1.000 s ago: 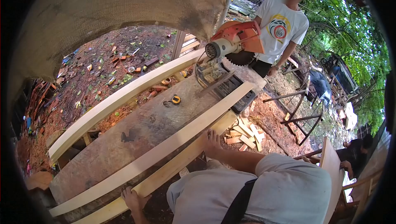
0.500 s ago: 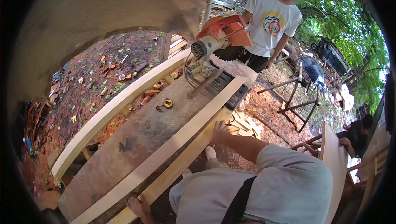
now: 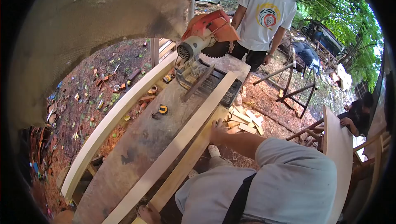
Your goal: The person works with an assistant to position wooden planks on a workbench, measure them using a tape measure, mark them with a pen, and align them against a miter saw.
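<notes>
My right hand (image 3: 216, 130) grips the near pale wooden board (image 3: 181, 173) close to its far end, with the fingers over its top. Lower in the view, my left hand (image 3: 148, 214) holds the same board by its edge; part of this hand is hidden. Alongside it, a second long wooden board (image 3: 175, 145) lies on the worn table (image 3: 136, 150), its far end on the miter saw's base. The red miter saw (image 3: 208, 38) stands at the table's far end with its toothed blade raised. A yellow tape measure (image 3: 163, 109) lies on the table.
A long curved beam (image 3: 119, 108) runs along the table's far side. Wood offcuts (image 3: 245, 119) lie on the ground. A person in a white T-shirt (image 3: 264, 18) stands behind the saw, near a metal frame (image 3: 301, 88). Another person (image 3: 358, 117) is beside a wide panel (image 3: 336, 154).
The view has shifted and turned slightly, so the saw sits further left. Both hands stay on the near board, and the boards look unmoved against the saw.
</notes>
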Demonstrator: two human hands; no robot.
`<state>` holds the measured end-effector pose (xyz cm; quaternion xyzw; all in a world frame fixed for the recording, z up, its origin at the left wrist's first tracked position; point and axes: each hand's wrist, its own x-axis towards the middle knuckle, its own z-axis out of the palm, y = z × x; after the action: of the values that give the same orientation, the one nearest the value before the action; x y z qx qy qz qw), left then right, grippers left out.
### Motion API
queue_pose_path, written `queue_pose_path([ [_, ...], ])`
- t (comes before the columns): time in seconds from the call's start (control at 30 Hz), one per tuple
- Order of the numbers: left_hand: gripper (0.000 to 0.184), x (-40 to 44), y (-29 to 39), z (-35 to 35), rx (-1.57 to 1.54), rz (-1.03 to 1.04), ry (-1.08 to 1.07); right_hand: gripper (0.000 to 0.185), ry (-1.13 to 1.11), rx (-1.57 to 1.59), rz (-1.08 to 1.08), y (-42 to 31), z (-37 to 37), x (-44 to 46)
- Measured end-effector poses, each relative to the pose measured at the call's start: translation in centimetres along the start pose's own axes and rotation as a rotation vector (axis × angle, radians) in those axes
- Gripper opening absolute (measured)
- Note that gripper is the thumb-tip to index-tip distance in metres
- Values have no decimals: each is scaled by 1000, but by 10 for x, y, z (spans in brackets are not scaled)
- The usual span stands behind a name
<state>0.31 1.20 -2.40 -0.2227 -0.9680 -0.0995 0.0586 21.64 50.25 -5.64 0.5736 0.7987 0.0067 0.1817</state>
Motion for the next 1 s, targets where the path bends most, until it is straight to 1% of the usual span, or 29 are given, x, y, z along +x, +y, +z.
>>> queue_pose_path([
  [0.07,42,1,-1,-3,1,48,-75,66,106,96,19,-1,14,4],
  [0.1,44,2,3,-6,11,59,-71,66,110,99,24,2,2,2],
  [0.13,44,3,3,-5,11,64,-70,86,-22,108,-19,5,-30,-12],
  [0.2,44,0,-3,-1,1,67,-36,108,-162,120,-60,7,-44,-22],
  [0.27,42,-2,-9,11,-18,97,-8,103,-70,62,-89,9,-33,-17],
  [0.3,41,-2,-9,9,-35,123,22,103,-74,65,-88,9,-26,-14],
  [0.37,40,-4,-5,4,-31,116,10,99,1,130,-93,10,-12,-8],
  [0.4,40,-3,-3,0,-28,106,2,99,-1,133,-93,10,-11,-8],
  [0.47,40,-2,-5,3,-17,110,14,100,-63,66,-86,9,-11,-6],
  [0.57,41,2,2,4,-15,111,61,104,-75,62,-80,8,-8,-3],
  [0.6,41,2,3,4,-15,112,84,104,-74,65,-77,10,-17,-4],
  [0.63,41,6,-1,13,-13,117,84,107,-185,2,-103,10,-27,-5],
  [0.67,41,14,-4,27,0,57,15,109,-292,-61,-131,10,-36,-7],
  [0.7,41,18,-10,39,14,-6,-53,109,-289,-58,-133,10,-39,-10],
  [0.73,41,21,-3,35,14,-8,-48,110,-296,-52,-142,11,-42,-11],
  [0.8,38,27,14,30,-86,-10,-63,112,-298,-52,-153,12,-48,-12],
  [0.83,38,27,17,30,-88,-14,-64,112,-287,-28,-146,12,-50,-14],
  [0.9,38,26,21,29,-111,-1,18,112,-278,-6,-142,12,-47,-14],
  [1.0,37,27,20,27,-106,-4,-6,112,-219,34,-130,9,-28,-9],
])
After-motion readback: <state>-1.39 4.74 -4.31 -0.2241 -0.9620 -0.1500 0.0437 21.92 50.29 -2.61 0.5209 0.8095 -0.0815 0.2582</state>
